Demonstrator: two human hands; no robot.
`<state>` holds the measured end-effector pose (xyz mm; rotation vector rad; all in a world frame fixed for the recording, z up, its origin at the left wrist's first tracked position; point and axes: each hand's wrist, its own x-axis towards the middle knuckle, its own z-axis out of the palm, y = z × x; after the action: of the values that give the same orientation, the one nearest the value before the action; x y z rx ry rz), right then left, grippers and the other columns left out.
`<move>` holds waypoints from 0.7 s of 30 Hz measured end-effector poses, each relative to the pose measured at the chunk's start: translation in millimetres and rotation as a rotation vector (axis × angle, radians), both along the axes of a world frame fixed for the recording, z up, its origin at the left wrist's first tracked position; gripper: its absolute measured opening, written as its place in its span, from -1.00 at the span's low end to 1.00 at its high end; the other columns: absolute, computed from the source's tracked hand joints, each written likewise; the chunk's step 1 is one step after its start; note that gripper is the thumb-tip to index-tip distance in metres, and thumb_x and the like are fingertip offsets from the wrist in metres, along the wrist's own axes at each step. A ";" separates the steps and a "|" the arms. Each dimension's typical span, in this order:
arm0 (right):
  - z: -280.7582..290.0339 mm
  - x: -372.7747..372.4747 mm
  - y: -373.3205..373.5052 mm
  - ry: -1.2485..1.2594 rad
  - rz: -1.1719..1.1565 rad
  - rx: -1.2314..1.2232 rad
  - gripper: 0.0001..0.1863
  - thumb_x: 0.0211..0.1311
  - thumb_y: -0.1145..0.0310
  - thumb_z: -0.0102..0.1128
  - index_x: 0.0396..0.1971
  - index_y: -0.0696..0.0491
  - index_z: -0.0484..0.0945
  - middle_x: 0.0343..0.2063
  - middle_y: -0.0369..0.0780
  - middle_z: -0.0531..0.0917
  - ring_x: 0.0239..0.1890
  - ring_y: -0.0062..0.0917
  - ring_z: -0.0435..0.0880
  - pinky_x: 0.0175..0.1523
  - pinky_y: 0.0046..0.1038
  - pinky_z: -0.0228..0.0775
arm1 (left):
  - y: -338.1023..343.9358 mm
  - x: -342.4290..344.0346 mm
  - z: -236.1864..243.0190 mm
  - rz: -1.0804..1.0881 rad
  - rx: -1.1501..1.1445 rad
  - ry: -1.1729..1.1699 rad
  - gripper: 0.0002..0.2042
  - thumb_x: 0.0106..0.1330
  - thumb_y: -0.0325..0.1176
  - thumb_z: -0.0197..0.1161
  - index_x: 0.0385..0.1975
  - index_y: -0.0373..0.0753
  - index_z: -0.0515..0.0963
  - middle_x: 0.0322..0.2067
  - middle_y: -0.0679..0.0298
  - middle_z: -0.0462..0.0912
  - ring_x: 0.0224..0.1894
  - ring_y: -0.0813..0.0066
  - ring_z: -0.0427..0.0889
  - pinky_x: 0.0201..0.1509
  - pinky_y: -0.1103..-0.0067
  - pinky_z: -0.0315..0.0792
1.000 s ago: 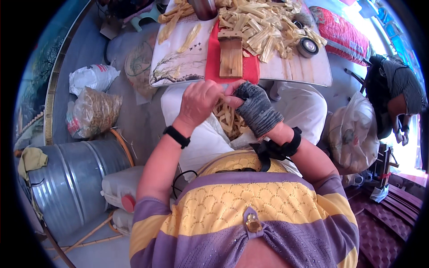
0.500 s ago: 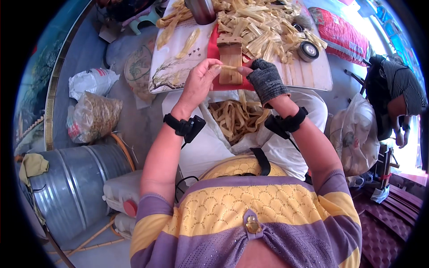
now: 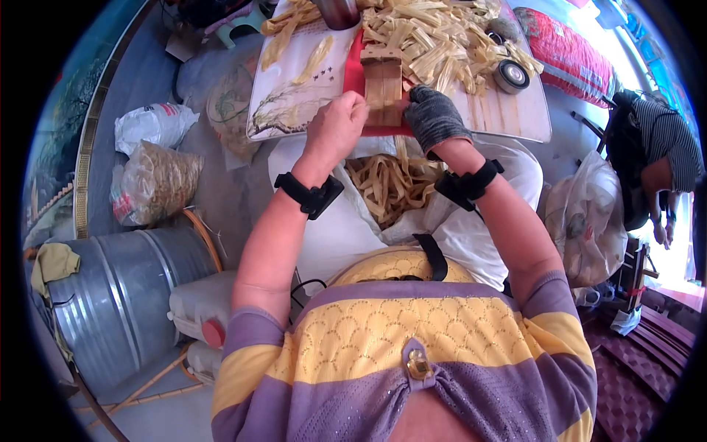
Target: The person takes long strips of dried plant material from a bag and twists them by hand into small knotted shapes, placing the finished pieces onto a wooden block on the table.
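Observation:
A wooden block tool (image 3: 384, 92) with a raised bar at its far end lies on a red cloth (image 3: 353, 77) at the table's near edge. My left hand (image 3: 336, 127), bare, is closed with its fingertips pinched at the block's left side. On the other side my right hand (image 3: 436, 119), in a grey fingerless glove, is curled with thumb and fingers at the block's right edge. Whatever thin thing the fingers pinch is too small to make out. Below, between my knees, an open white bag (image 3: 412, 234) holds long pale-tan strips (image 3: 390, 188).
A heap of pale dried strips (image 3: 434, 44) covers the far table (image 3: 294, 118), beside a metal cup (image 3: 339, 11) and a round tin (image 3: 511, 76). A steel drum (image 3: 132, 295) and filled bags (image 3: 158, 180) stand left. Another person (image 3: 655, 155) is at the right.
The pale strip seen stretched between my hands across the block no longer shows clearly. My left hand has turned and closed more; my right hand stays by the block.

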<state>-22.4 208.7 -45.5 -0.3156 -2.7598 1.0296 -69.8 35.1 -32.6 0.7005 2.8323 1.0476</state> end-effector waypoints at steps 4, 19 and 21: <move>3.9 24.4 2.5 0.015 -0.035 -0.018 -0.74 0.05 0.18 0.08 -0.41 0.07 0.52 -0.45 0.03 0.56 -0.33 -0.09 0.53 -0.22 -0.22 0.35 | -25.1 13.7 -2.5 0.024 0.042 -0.016 -0.80 0.17 -0.29 0.06 -0.26 -0.20 0.48 -0.43 0.02 0.56 -0.29 0.07 0.53 -0.23 0.36 0.38; 22.5 80.1 -60.2 0.176 0.237 -0.878 -0.88 0.13 0.36 0.10 -0.42 0.10 0.49 -0.56 -0.15 0.51 -0.45 -0.32 0.54 -0.37 -0.50 0.34 | -12.4 71.1 0.7 -0.247 1.117 -1.316 -0.70 0.29 -0.40 -0.14 -0.01 -0.18 0.40 -0.29 0.38 0.50 -0.35 0.62 0.50 -0.17 0.62 0.38; 28.9 71.4 -57.9 0.236 0.219 -0.789 -0.88 0.17 0.36 0.07 -0.41 0.10 0.47 -0.58 -0.19 0.52 -0.47 -0.41 0.56 -0.40 -0.51 0.33 | -7.2 79.2 8.4 -0.066 1.050 -1.276 -0.70 0.30 -0.38 -0.13 0.00 -0.18 0.40 -0.37 0.43 0.50 -0.38 0.67 0.49 -0.25 0.66 0.38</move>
<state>49.0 150.8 -16.6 0.0216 -2.0967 2.0333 9.3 27.9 -24.2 -0.0057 1.1002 1.9481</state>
